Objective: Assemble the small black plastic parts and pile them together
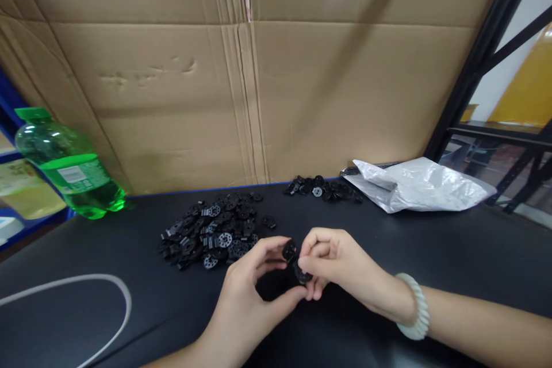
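Observation:
My left hand [254, 293] and my right hand [338, 267] meet over the black table [452, 253], fingers pinched. Between the left fingertips sits a small black round plastic part [288, 250]. The right fingers close on a second black round part [302, 275] just below it. The two parts are close together, nearly touching. A pile of several similar black discs [213, 233] lies just beyond my left hand. A smaller heap of the same parts [321, 187] lies farther back. A pale bead bracelet [416, 306] circles my right wrist.
A green plastic bottle [71, 168] lies on its side at the far left. A crumpled clear plastic bag [416, 185] rests at the back right. A white cable [86, 305] loops across the near left. A cardboard wall [259, 80] stands behind; a black metal rack [487, 57] is on the right.

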A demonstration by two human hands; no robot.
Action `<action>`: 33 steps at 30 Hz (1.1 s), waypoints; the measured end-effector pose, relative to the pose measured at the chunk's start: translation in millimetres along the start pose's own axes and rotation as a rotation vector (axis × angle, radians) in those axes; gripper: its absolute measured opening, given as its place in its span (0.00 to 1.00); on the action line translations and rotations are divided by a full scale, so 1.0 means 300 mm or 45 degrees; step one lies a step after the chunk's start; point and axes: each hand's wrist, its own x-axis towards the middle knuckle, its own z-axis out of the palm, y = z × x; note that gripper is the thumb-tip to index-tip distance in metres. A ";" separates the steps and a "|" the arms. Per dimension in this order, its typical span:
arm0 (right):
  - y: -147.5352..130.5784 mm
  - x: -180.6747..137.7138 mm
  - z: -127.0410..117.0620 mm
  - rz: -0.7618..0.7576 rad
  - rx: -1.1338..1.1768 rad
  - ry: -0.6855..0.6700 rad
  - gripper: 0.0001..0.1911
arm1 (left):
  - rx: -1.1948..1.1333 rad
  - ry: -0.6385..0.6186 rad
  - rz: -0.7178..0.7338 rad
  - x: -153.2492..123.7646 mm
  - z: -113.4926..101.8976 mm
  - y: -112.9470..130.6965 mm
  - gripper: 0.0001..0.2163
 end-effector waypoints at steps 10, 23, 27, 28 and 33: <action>0.001 -0.019 -0.031 -0.070 0.133 -0.102 0.13 | -0.239 -0.116 -0.254 0.012 -0.014 0.031 0.08; 0.027 -0.002 -0.020 0.050 0.014 -0.047 0.15 | -0.295 -0.171 -0.489 0.004 -0.010 0.029 0.11; 0.008 -0.010 -0.009 0.091 0.050 -0.045 0.16 | -0.160 -0.200 -0.380 -0.001 -0.010 0.031 0.12; 0.006 -0.012 -0.006 0.098 0.056 -0.047 0.15 | -0.135 -0.205 -0.358 0.000 -0.011 0.031 0.12; 0.004 -0.018 0.003 0.144 0.045 -0.004 0.13 | -0.162 -0.242 -0.399 0.005 -0.013 0.031 0.12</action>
